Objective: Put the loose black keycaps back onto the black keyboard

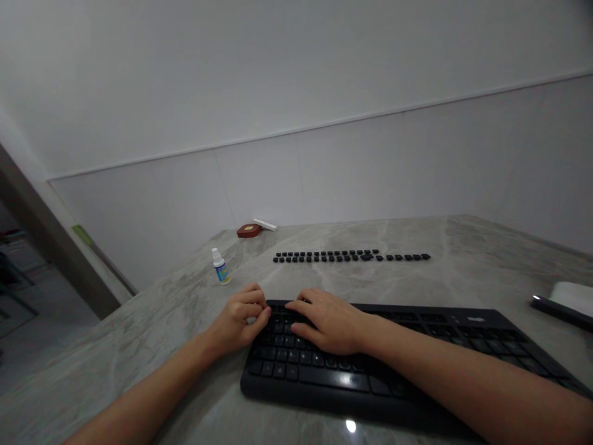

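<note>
A black keyboard (pixel 333 378) lies on the marble-patterned table, its space bar towards me. My left hand (pixel 244 314) is at its back left corner, fingers curled and thumb pressed in close, gripping the edge there; any small thing between the fingertips is hidden. Over the upper left keys rests my right hand (pixel 331 322), palm down, thumb and index finger apart and touching the key area, with nothing visible between them. Behind the keyboard, small black keycaps (pixel 324 258) are laid out in two rows.
A small white spray bottle (pixel 221 267) with a blue label stands left of the keycaps. By the wall lie a reddish-brown case (pixel 249 230) and a white strip (pixel 265 224). A dark, slim object (pixel 563 313) sits at the right beside a white item (pixel 574 298).
</note>
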{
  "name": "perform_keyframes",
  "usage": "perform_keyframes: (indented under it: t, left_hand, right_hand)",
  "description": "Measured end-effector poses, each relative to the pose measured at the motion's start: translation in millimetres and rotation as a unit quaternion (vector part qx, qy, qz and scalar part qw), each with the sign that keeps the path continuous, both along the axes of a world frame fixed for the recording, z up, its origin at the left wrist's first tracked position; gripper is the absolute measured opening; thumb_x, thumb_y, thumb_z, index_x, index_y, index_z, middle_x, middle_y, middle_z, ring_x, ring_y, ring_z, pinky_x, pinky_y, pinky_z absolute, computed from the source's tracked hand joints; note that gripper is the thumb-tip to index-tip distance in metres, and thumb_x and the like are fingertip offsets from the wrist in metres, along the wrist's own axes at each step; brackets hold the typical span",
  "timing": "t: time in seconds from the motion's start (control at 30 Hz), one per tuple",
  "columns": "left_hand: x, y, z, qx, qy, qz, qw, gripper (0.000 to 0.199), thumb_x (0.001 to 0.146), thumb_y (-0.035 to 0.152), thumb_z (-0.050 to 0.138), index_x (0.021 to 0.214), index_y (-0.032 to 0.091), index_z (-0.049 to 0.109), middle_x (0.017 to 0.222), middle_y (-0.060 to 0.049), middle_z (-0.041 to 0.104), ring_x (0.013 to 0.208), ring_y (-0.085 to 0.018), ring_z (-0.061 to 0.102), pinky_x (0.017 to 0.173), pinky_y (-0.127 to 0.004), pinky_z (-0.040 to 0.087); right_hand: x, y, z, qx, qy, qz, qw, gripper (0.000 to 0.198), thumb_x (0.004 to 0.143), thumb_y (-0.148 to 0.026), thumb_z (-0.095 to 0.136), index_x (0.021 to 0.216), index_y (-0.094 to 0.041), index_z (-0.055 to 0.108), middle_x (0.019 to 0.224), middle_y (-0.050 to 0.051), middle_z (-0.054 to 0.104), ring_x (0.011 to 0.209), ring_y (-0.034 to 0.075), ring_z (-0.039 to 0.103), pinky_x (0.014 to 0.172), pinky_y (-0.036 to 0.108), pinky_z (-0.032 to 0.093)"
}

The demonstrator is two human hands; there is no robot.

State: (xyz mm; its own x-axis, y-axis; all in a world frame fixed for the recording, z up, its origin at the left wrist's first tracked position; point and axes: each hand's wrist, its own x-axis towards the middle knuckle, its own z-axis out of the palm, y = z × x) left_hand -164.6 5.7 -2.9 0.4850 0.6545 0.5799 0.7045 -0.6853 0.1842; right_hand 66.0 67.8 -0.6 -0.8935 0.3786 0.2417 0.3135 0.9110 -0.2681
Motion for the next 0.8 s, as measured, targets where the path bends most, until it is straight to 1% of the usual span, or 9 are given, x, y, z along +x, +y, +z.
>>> perform_keyframes:
  t: [0.1, 0.17, 0.23, 0.3, 0.37, 0.4, 0.5, 0.63, 0.8]
  left_hand:
    - [3.0, 7.8, -6.0, 0.02, -0.022, 0.0, 1.0, 0.047, 0.095, 0.019, 0.046, 0.048, 0.016, 0.051, 0.054, -0.002, 0.046, 0.06, -0.014, 0.044, 0.058, -0.029, 0.039]
    - [2.5, 9.9, -7.5, 0.023, -0.029, -0.004, 0.999, 0.047, 0.095, 0.019, 0.046, 0.048, 0.017, 0.05, 0.053, -0.001, 0.045, 0.059, -0.014, 0.044, 0.057, -0.029, 0.039]
    - [0.5, 9.2, -7.5, 0.025, -0.034, -0.012, 0.999, 0.045, 0.095, 0.02, 0.046, 0.05, 0.017, 0.053, 0.053, -0.002, 0.048, 0.06, -0.015, 0.045, 0.059, -0.03, 0.041]
    - [-2.4, 6.3, -7.0, 0.022, -0.032, -0.019, 0.999, 0.041, 0.095, 0.02, 0.046, 0.057, 0.017, 0.061, 0.06, -0.004, 0.06, 0.066, -0.016, 0.05, 0.066, -0.034, 0.045]
    - [-5.4, 3.1, -6.4, 0.018, -0.025, -0.019, 0.999, 0.036, 0.095, 0.02, 0.047, 0.065, 0.017, 0.068, 0.078, -0.007, 0.071, 0.075, -0.018, 0.055, 0.076, -0.038, 0.047]
    - [-6.7, 1.9, -6.3, 0.014, -0.023, -0.014, 1.0, 0.035, 0.094, 0.02, 0.047, 0.069, 0.018, 0.07, 0.087, -0.008, 0.073, 0.08, -0.019, 0.056, 0.079, -0.04, 0.047]
    - [-9.9, 1.4, -7.0, -0.004, -0.031, 0.005, 1.0, 0.035, 0.094, 0.02, 0.047, 0.071, 0.019, 0.073, 0.097, -0.007, 0.074, 0.09, -0.021, 0.057, 0.083, -0.042, 0.046]
    - [-12.3, 4.2, -8.3, -0.034, -0.027, 0.024, 0.999, 0.036, 0.093, 0.019, 0.047, 0.066, 0.019, 0.071, 0.105, -0.006, 0.072, 0.098, -0.023, 0.054, 0.086, -0.042, 0.046]
    - [-13.1, 1.5, -9.0, -0.052, -0.015, 0.019, 0.998, 0.035, 0.092, 0.021, 0.049, 0.065, 0.019, 0.07, 0.111, -0.006, 0.07, 0.105, -0.023, 0.052, 0.089, -0.041, 0.046]
  right_hand:
    - [0.1, -0.2, -0.2, 0.005, 0.002, 0.001, 1.0, 0.045, 0.095, -0.042, 0.042, 0.13, -0.016, 0.054, 0.111, 0.015, 0.059, 0.099, 0.025, 0.056, 0.09, 0.04, 0.044]
    - [-0.1, -0.3, -0.2, 0.009, 0.002, 0.0, 1.0, 0.046, 0.095, -0.042, 0.042, 0.13, -0.015, 0.054, 0.111, 0.015, 0.059, 0.099, 0.026, 0.056, 0.09, 0.04, 0.045]
    - [-0.5, -0.3, -0.3, 0.011, 0.0, -0.001, 1.0, 0.046, 0.095, -0.042, 0.042, 0.13, -0.015, 0.054, 0.111, 0.015, 0.06, 0.1, 0.026, 0.056, 0.09, 0.04, 0.045]
    - [-0.7, -0.1, -0.4, 0.011, -0.001, -0.002, 1.0, 0.046, 0.095, -0.042, 0.043, 0.13, -0.016, 0.054, 0.111, 0.015, 0.06, 0.1, 0.026, 0.057, 0.09, 0.04, 0.045]
    - [-0.6, 0.0, -0.6, 0.01, 0.001, -0.003, 1.0, 0.046, 0.095, -0.042, 0.043, 0.13, -0.016, 0.054, 0.111, 0.015, 0.06, 0.1, 0.026, 0.057, 0.089, 0.041, 0.045]
    - [-0.5, 0.1, -0.7, 0.007, 0.002, -0.003, 1.0, 0.045, 0.095, -0.042, 0.043, 0.13, -0.016, 0.054, 0.112, 0.015, 0.06, 0.1, 0.026, 0.057, 0.089, 0.04, 0.045]
    - [0.2, 0.0, -0.8, 0.002, 0.004, -0.001, 1.0, 0.045, 0.095, -0.042, 0.044, 0.13, -0.016, 0.054, 0.113, 0.015, 0.059, 0.101, 0.026, 0.057, 0.09, 0.04, 0.044]
    - [0.9, -0.7, 0.0, 0.001, 0.004, -0.002, 1.0, 0.045, 0.095, -0.041, 0.044, 0.131, -0.017, 0.054, 0.114, 0.015, 0.059, 0.102, 0.026, 0.056, 0.091, 0.04, 0.044]
    - [1.0, -1.4, 1.1, 0.006, 0.001, -0.005, 1.0, 0.045, 0.094, -0.042, 0.043, 0.13, -0.016, 0.054, 0.112, 0.015, 0.06, 0.1, 0.026, 0.057, 0.09, 0.041, 0.045]
